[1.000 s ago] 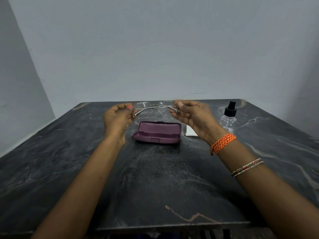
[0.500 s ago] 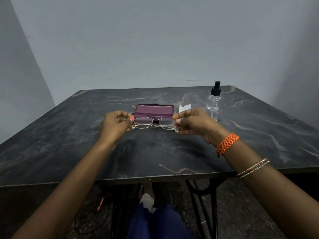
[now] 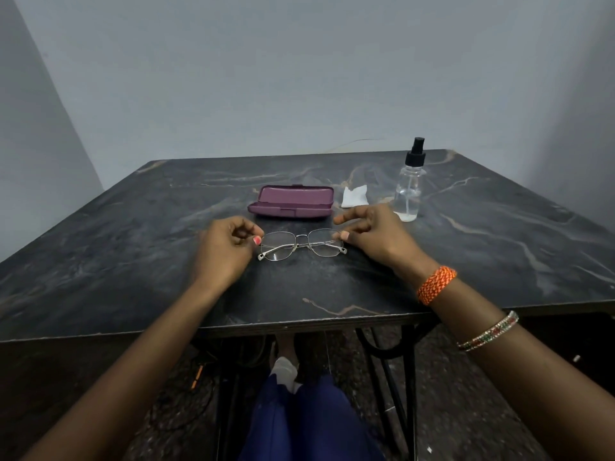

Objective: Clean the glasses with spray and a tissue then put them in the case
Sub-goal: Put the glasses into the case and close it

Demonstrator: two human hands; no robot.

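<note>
left hand (image 3: pixel 226 249): the grip is curling loosely, thumb and forefinger tips sitting at the left end of the glasses (image 3: pixel 301 245); whether they are pinching the hinge or only touching it cannot be told from this view. right hand (image 3: pixel 374 236): the fingers are spreading apart and relaxing, one fingertip lying against the right end of the frame, the others lifting clear, so this grip is reading as released. the glasses are lying on the counter (image 3: pixel 133 261) between the two hands, temples folded, lenses facing up, just nearer the person than the case. judgement on handling: the frame is thin wire, so it is likely being light, springy and easily bent; the lenses are smearing at any touch and would be sliding on the smooth counter. the sound holding points are the frame ends by the hinges or the bridge, never the lens faces. outward from the hands: the purple case (image 3: pixel 291 201) is standing open just beyond the glasses; a white tissue (image 3: pixel 354 196) is lying just to its right; the clear spray bottle (image 3: pixel 410 191) with a black pump is standing upright beyond the right hand, near the tissue. no spraying or wiping is showing as under way.
</note>
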